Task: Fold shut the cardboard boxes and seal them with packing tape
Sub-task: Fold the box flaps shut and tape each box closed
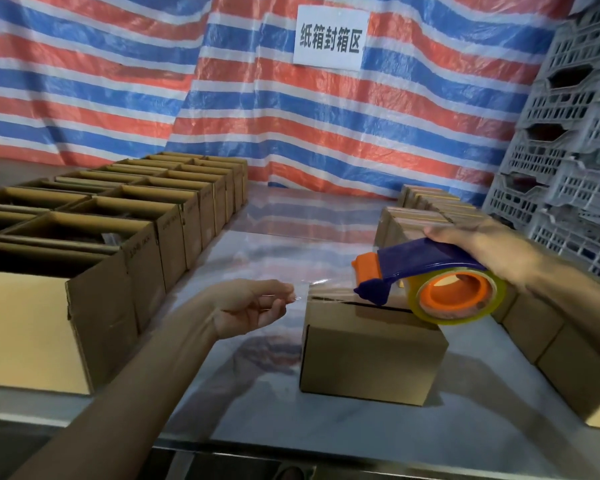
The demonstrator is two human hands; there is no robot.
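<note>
A small cardboard box (pixel 368 362) with its flaps folded shut stands on the shiny table in the middle. My right hand (pixel 478 244) grips a blue and orange tape dispenser (pixel 430 275) holding a clear tape roll, resting on the box's top. A strip of clear tape (pixel 312 289) stretches from the dispenser leftward over the box's left edge. My left hand (pixel 257 306) pinches the free end of that strip just left of the box.
Rows of open cardboard boxes (pixel 118 230) fill the left side of the table (pixel 257 403). Closed boxes (pixel 430 209) are lined up along the right. Grey plastic crates (pixel 575 150) are stacked at the far right. A striped tarp (pixel 222 98) hangs behind.
</note>
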